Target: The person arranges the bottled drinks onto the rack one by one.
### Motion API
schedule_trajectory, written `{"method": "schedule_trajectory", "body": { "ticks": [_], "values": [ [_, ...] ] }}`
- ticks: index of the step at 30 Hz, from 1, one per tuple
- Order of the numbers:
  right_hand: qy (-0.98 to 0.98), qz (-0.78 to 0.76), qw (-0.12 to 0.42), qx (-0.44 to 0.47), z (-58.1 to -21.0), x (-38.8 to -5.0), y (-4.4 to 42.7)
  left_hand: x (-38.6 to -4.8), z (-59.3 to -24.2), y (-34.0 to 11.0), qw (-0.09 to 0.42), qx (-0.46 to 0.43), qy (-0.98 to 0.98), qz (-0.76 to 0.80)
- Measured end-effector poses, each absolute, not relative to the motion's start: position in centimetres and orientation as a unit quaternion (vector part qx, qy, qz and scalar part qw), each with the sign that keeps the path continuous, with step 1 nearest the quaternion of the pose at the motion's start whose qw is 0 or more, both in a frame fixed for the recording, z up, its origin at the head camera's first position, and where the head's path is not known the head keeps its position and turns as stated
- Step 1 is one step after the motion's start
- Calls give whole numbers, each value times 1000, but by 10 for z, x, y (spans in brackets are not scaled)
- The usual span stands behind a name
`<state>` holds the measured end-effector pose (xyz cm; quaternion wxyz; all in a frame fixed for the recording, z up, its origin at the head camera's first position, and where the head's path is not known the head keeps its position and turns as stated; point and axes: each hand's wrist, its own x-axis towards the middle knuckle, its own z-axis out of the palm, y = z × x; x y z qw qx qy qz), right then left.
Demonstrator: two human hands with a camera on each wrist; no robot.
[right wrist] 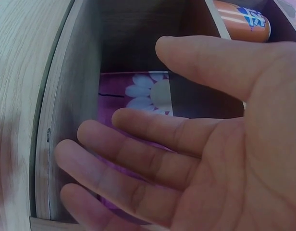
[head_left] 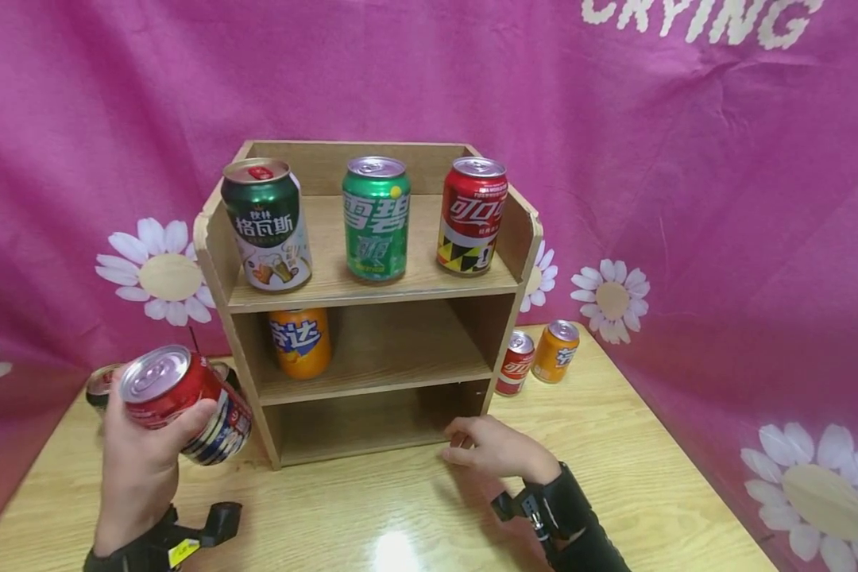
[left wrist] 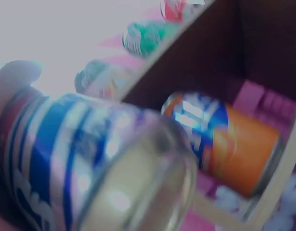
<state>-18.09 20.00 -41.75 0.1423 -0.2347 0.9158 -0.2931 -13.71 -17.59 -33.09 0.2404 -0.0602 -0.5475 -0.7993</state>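
Observation:
My left hand grips a red can with blue and white stripes, tilted, in front of the wooden shelf's left side. The striped can looms large in the left wrist view, near an orange can standing on the middle level. My right hand is at the shelf's lower right front corner with nothing in it, fingers relaxed and spread in the right wrist view. Whether it touches the shelf I cannot tell.
On the top level stand a dark green and white can, a green can and a red can. Right of the shelf are a red can and an orange can. Behind my left hand, more cans are partly hidden.

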Motion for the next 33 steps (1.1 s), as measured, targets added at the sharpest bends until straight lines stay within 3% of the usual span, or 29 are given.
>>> {"method": "schedule_trajectory", "body": {
  "ticks": [12, 20, 33],
  "values": [
    [918, -291, 135, -234, -418, -179, 206, -136, -335, -127, 122, -123, -672, -719],
    [917, -292, 130, -238, -420, -177, 213, -142, -334, -99, 109, -147, -697, -693],
    [920, -283, 112, -246, -422, -173, 237, -184, -328, -69, 75, -173, -732, -655]
  ]
}}
